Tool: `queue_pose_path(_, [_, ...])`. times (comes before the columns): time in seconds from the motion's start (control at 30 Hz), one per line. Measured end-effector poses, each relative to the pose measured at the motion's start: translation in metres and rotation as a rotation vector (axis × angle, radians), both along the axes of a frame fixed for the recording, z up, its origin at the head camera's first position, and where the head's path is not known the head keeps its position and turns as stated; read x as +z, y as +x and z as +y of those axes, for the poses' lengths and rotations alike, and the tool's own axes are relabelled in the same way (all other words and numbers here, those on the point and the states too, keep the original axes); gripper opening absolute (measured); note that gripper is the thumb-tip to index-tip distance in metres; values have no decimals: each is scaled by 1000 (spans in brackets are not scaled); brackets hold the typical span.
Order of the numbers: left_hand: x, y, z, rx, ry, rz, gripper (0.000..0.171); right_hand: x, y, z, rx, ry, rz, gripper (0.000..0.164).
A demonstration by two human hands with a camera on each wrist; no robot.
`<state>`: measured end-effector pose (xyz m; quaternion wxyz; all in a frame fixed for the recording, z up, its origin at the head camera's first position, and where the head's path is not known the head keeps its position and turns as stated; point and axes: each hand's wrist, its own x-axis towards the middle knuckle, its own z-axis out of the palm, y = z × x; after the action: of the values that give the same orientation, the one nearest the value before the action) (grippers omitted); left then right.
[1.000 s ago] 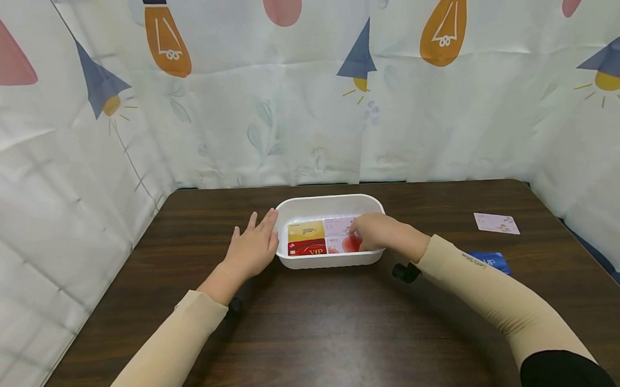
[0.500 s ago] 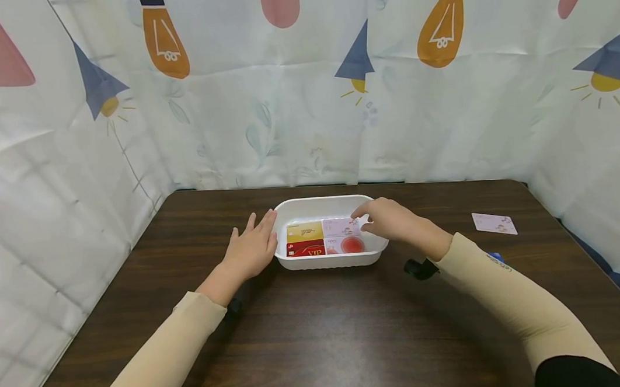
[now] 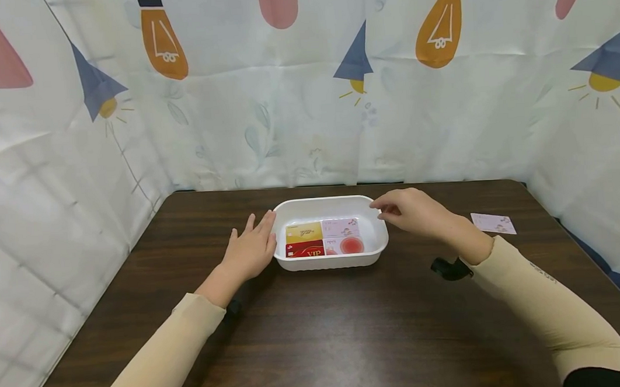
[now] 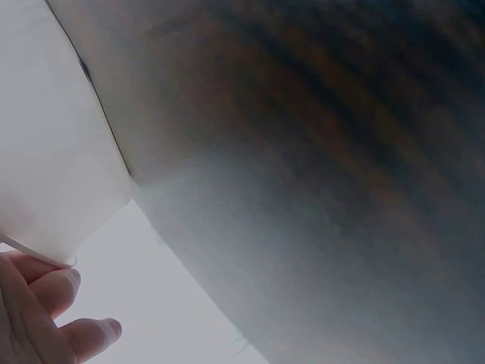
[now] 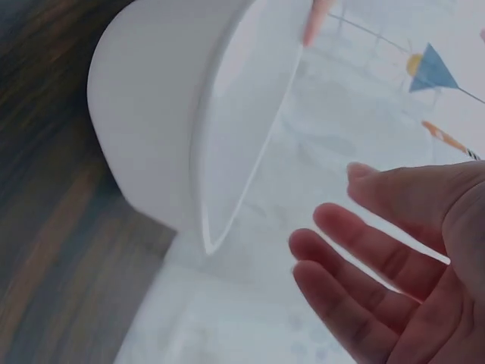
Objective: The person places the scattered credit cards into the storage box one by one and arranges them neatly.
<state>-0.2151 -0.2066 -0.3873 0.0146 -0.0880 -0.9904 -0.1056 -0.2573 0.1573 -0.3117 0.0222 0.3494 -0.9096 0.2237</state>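
Observation:
A white plastic tray (image 3: pixel 332 263) holds a gold card (image 3: pixel 304 233), a red VIP card (image 3: pixel 298 251), a lilac card (image 3: pixel 338 227) and a pink card with a red circle (image 3: pixel 352 245), laid two by two. My left hand (image 3: pixel 248 249) rests its fairly straight fingers against the left end. In the left wrist view, this hand (image 4: pixel 42 311) has fingertips at the rim of the tray (image 4: pixel 53 129). Over the right end hovers my right hand (image 3: pixel 413 211), fingers loosely bent. The right wrist view shows that hand (image 5: pixel 409 265) holding nothing, apart from the tray (image 5: pixel 151 106).
Another lilac card (image 3: pixel 493 223) lies on the dark wooden table (image 3: pixel 317 327), right of the tray. The right sleeve (image 3: pixel 552 297) covers part of the tabletop. A patterned white curtain (image 3: pixel 306 117) rises behind the table's far edge.
My right hand has come up out of the tray and moved right, uncovering the pink and lilac cards. The right sleeve now hides the blue card. My left hand stays put.

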Motion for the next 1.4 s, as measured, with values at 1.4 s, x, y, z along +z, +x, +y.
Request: queue_pose_path(1.4, [1,-1,0,-17,4,4,60,-31,-17,172,-494,-272,-73,41])
